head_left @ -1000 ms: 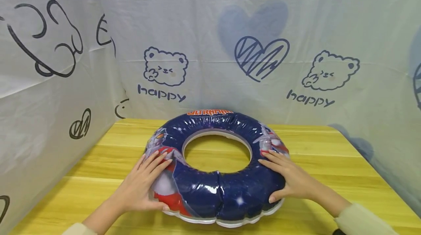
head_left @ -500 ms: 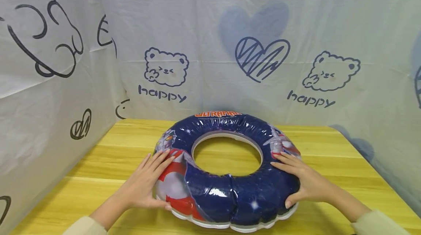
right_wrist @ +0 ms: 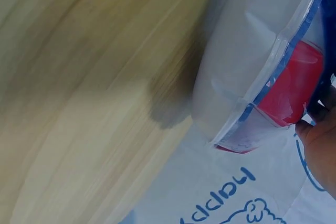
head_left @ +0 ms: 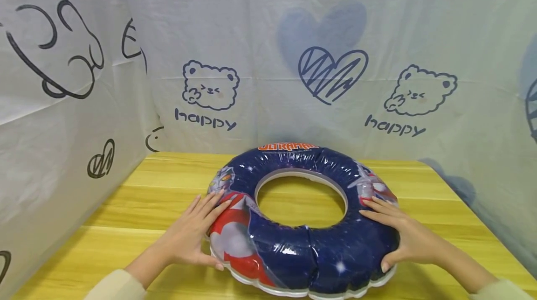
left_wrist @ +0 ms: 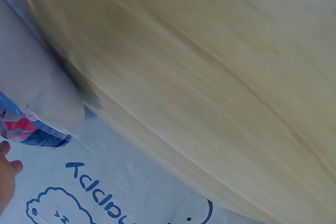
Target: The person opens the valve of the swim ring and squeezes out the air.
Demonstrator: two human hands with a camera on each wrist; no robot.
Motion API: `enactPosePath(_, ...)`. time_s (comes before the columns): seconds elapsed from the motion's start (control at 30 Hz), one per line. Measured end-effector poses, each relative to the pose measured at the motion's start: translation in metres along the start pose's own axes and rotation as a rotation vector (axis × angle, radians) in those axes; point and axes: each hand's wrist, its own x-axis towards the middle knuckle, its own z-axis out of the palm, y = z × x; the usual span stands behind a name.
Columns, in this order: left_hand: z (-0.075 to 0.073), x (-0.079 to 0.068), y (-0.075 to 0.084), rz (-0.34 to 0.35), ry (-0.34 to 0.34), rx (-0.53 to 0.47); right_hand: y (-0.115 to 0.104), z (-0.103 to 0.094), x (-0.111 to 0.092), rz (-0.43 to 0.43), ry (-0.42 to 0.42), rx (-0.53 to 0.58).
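An inflated swim ring [head_left: 281,244], dark blue with a red and silver cartoon figure and orange lettering, lies on the wooden table in the head view. On its left side rests my left hand [head_left: 190,230], the fingers stretched over the top and the thumb by the lower rim. My right hand [head_left: 413,237] presses the opposite side in the same way. The right wrist view shows the ring's white underside [right_wrist: 241,51] next to the fingers [right_wrist: 310,129]. In the left wrist view only part of the hand [left_wrist: 6,177] and of the ring [left_wrist: 37,82] appears.
The yellow wood-grain table [head_left: 138,192] extends around the ring. A white cloth [head_left: 268,48] printed with hearts, bears and "happy" hangs behind it, close to the ring's far edge. More cloth [head_left: 50,150] stands along the left side.
The swim ring has slid to the right and a little towards me. Both hands have moved right with it, staying against its sides.
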Motion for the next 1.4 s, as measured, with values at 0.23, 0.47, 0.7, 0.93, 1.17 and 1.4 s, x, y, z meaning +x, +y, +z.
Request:
enactPosePath(0.23,0.004,0.007,0.004,0.053,0.029,-0.02,0.002,-0.006,-0.01,-0.052,0.025,-0.013)
enactPosePath(0.47,0.009,0.008,0.006,0.058,0.048,-0.049,0.001,-0.008,-0.014,-0.017,0.017,-0.013)
enactPosePath(0.7,0.011,0.006,0.0,0.009,0.038,-0.103,0.012,-0.016,-0.02,0.07,0.042,0.133)
enactPosePath(0.93,0.013,0.007,-0.013,-0.014,0.045,-0.098,0.04,-0.026,-0.039,0.247,0.067,0.077)
enactPosePath(1.17,0.017,0.005,-0.025,-0.041,0.027,-0.102,0.066,-0.021,-0.055,0.313,0.05,0.06)
enactPosePath(1.4,0.022,0.005,-0.03,-0.031,0.03,-0.082,0.075,-0.009,-0.059,0.308,0.063,0.063)
